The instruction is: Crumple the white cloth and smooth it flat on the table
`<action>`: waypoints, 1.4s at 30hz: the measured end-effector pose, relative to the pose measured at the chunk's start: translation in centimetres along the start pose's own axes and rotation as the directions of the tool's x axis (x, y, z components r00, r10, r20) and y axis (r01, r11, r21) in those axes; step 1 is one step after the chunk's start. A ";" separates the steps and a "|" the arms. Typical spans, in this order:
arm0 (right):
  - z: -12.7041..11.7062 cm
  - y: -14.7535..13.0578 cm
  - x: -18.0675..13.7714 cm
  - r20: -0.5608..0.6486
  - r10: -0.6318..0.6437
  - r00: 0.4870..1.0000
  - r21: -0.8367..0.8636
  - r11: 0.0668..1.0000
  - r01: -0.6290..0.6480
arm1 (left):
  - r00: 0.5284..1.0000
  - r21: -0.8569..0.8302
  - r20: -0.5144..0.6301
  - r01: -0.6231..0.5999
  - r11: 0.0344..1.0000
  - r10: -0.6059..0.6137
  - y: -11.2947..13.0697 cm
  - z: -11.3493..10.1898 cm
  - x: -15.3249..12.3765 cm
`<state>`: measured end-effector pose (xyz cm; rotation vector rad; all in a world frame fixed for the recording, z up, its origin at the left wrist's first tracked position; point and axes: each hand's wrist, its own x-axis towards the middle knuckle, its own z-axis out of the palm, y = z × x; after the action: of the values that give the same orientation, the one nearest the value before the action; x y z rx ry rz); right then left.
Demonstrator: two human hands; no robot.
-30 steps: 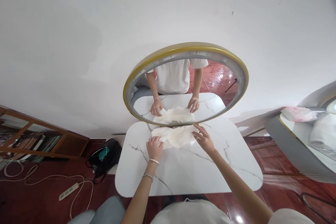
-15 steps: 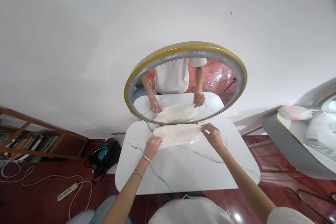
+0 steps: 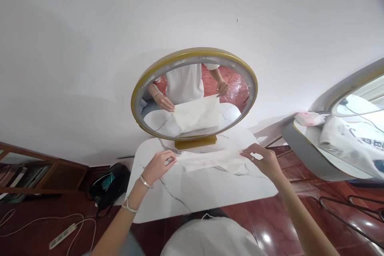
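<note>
A thin white cloth or tissue sheet with a ragged edge hangs stretched between my hands above the marble-patterned table; its exact material I cannot tell. My left hand pinches its left corner between thumb and fingers. At the opposite corner, my right hand grips it the same way, the other fingers curled. Behind the sheet stands an oval mirror with a gold rim and a gold base. Both hands and the raised sheet are reflected in it.
The white table has rounded corners. To the right, another table carries a pink-white packet, a white printed bag or cloth and a second mirror. A black bag and a power strip lie left on the red floor.
Both hands have lifted the white sheet off the tabletop and brought it nearer to me, holding it by its corners. The view has shifted to the right, uncovering the mirror's base.
</note>
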<state>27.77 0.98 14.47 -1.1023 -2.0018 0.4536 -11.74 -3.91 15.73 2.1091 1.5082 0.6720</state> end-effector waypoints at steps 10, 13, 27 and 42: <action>-4.1 -4.2 -1.5 0.042 0.063 0.997 -0.139 0.989 -0.056 | 0.995 -0.141 0.097 -0.025 0.990 0.039 2.6 -4.1 1.8; -6.9 -5.6 -3.8 0.048 0.107 0.993 -0.162 0.982 -0.098 | 0.982 -0.178 0.174 -0.038 0.983 0.069 5.2 -5.3 1.3; -11.4 8.9 0.3 0.002 0.350 0.937 -0.124 0.930 -0.347 | 0.998 0.197 0.012 -0.060 0.978 0.059 9.6 9.0 11.5; 6.9 20.0 -8.7 0.104 0.198 0.975 -0.534 0.838 -0.114 | 0.987 0.396 -0.150 0.110 0.911 -0.054 6.0 34.1 11.0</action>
<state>36.02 5.36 -6.45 -1.6184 -2.2518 0.0610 17.02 1.93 -5.64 2.3153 1.9403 0.5144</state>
